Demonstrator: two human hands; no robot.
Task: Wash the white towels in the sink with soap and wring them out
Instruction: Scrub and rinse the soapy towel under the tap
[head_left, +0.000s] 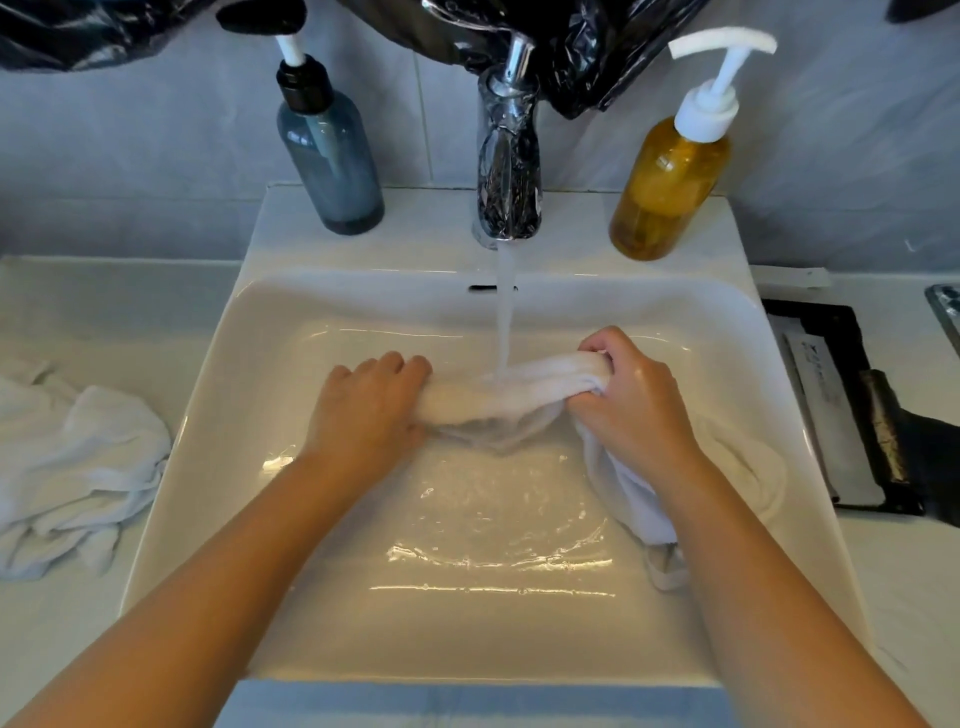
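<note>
A wet white towel (511, 389) is stretched in a rolled bunch over the sink (218, 364), directly under the running water from the chrome tap (508, 171). My left hand (371, 405) grips its left end, fingers curled over the roll. My right hand (631, 395) grips the right end, and the rest of the towel hangs down under that wrist into the basin. Shallow water covers the basin floor. Another white towel (748, 462) lies against the right wall of the sink.
A crumpled white towel (78, 467) lies on the counter left of the sink. A blue pump bottle (330, 156) stands back left and an amber soap bottle (670, 182) back right. Black plastic sheeting (597, 47) hangs behind the tap. Dark packets (831, 410) sit on the right counter.
</note>
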